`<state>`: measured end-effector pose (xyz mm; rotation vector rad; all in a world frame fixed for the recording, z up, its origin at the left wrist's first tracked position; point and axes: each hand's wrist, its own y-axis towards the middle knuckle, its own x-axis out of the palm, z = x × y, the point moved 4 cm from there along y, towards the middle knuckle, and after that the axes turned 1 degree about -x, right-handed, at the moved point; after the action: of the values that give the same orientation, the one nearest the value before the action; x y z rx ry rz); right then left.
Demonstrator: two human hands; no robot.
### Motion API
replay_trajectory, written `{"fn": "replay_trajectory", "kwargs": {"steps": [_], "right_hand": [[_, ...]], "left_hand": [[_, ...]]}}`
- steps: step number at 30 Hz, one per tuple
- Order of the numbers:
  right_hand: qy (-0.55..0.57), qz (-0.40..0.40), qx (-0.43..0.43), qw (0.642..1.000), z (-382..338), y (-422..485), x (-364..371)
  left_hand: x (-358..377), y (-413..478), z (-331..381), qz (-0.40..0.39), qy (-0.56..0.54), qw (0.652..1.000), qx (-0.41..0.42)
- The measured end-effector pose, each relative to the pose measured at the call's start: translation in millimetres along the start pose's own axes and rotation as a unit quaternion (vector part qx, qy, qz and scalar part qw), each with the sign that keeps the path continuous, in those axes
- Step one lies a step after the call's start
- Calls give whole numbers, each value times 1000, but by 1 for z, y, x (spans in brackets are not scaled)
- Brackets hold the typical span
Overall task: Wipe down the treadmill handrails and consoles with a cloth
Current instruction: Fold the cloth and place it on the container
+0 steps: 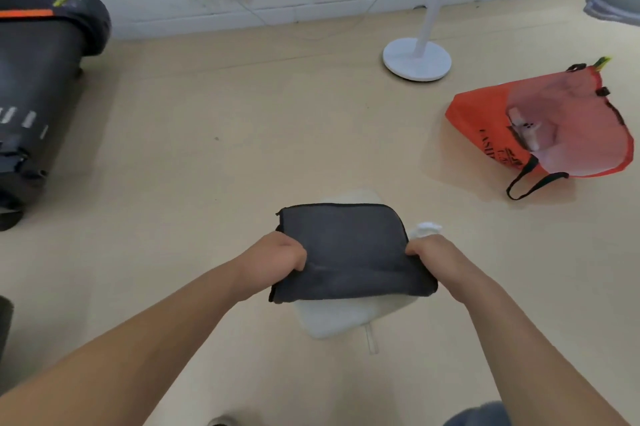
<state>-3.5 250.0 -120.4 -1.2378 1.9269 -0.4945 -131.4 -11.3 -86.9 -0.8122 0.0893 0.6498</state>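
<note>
From where I stand the wiping hasn't begun. The person holds a dark cloth (346,252), folded flat, at lower centre of the frame. The left hand (282,252) grips its left edge with fingers curled under and thumb on top. The right hand (429,251) grips the right edge the same way. Under the cloth shows a white cloth (332,318), with a bit poking up by the right hand. I can't tell whether it lies on the floor (207,166) or hangs from the hands.

The treadmill (38,86) sits at the far left of the frame, well apart from the hands, and neither cloth touches it. No handrail or console shows here. I'd judge this is getting the cloth ready, so all the wiping is left.

An orange bag (540,128) lies at right, and a white stand base (417,58) is at upper right.
</note>
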Motion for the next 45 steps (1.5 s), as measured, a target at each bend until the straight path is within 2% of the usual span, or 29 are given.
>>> {"fn": "replay_trajectory", "kwargs": {"steps": [3, 5, 10, 14, 16, 17, 19, 20, 23, 29, 31, 37, 40, 45], "right_hand": [[-37, -54, 4, 998, 10, 4, 3], [-30, -55, -19, 998, 13, 11, 3], [34, 50, -75, 995, 7, 34, -9], [34, 104, -126, 986, 2, 46, -4], [48, 136, -133, 981, 4, 54, 2], [39, 146, -125, 981, 6, 57, 5], [-22, 156, -108, 982, 13, 60, 8], [-50, 158, -102, 981, 15, 60, 8], [-54, 130, -76, 987, 22, 63, 4], [29, 80, -61, 994, 28, 65, 2], [45, 85, -70, 993, 25, 67, 5], [-43, 125, -130, 983, 10, 63, 17], [-54, 131, -128, 982, 6, 61, 24], [75, 74, -130, 986, -6, 53, 37]], "left_hand": [[4, -1, 1, -63, 15, 997, -45], [0, 4, 0, -52, 29, 997, -49], [-26, 24, -14, 48, 16, 999, -13], [-42, 42, -29, 193, 9, 980, 41], [-43, 50, -35, 235, 0, 971, 31], [-42, 52, -35, 246, 29, 969, 14], [-35, 55, -42, 238, 89, 966, -43], [-29, 56, -49, 215, 77, 970, -84], [-2, 57, -65, 117, -61, 980, -149], [-2, 56, -63, 146, -104, 971, -156], [-4, 54, -62, 142, -100, 972, -156], [-23, 36, -47, 44, -225, 967, -113], [-39, 22, -45, 84, -211, 969, -98], [-44, 14, -19, 186, -207, 960, -33]]}}
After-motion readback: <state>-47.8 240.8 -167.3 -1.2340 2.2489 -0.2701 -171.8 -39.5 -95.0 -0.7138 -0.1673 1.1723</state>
